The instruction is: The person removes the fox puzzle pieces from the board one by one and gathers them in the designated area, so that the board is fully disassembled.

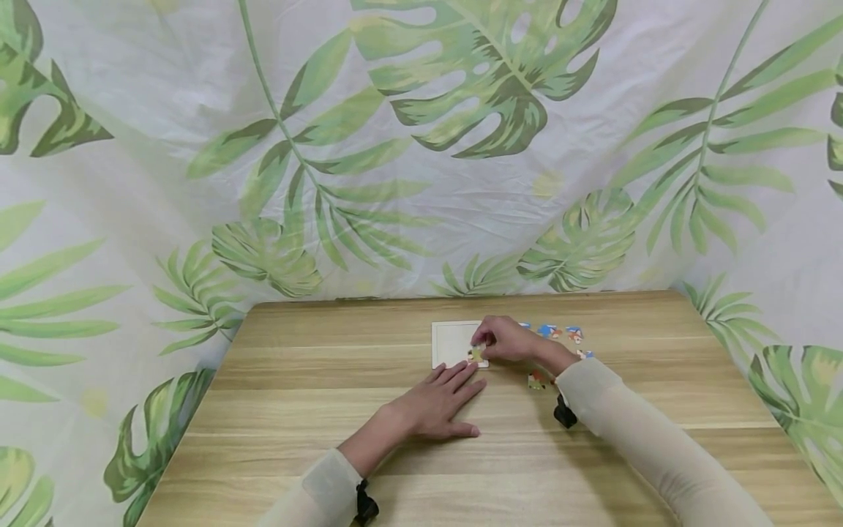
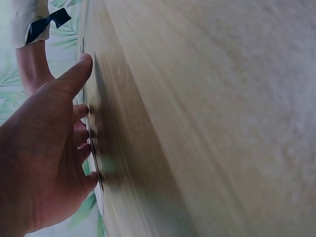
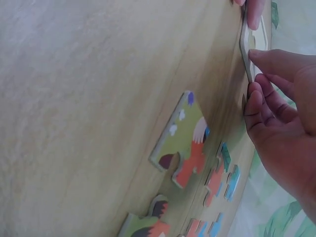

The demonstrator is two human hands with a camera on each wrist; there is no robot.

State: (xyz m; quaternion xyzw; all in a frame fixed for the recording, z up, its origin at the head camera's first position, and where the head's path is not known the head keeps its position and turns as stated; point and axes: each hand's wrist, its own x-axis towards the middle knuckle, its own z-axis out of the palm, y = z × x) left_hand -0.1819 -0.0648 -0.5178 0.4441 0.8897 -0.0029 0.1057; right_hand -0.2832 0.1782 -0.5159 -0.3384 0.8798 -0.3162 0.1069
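Note:
A white puzzle tray (image 1: 451,339) with a raised border lies toward the back of the wooden table. My right hand (image 1: 512,340) is over its right side, fingers curled, and pinches a small green-yellow puzzle piece (image 1: 476,356) at the near right corner. In the right wrist view the thumb (image 3: 266,60) meets the tray's edge, and the curled fingers hide much of that corner. My left hand (image 1: 437,406) lies palm down with fingers spread, its fingertips on the tray's near edge. The left wrist view shows this hand side-on, holding nothing.
Several loose puzzle pieces lie right of the tray: a green and orange one (image 1: 536,380) near my right wrist, a blue and orange one (image 1: 549,331) and another (image 1: 575,334) farther back. A leaf-patterned curtain (image 1: 369,219) hangs behind the table (image 1: 296,410).

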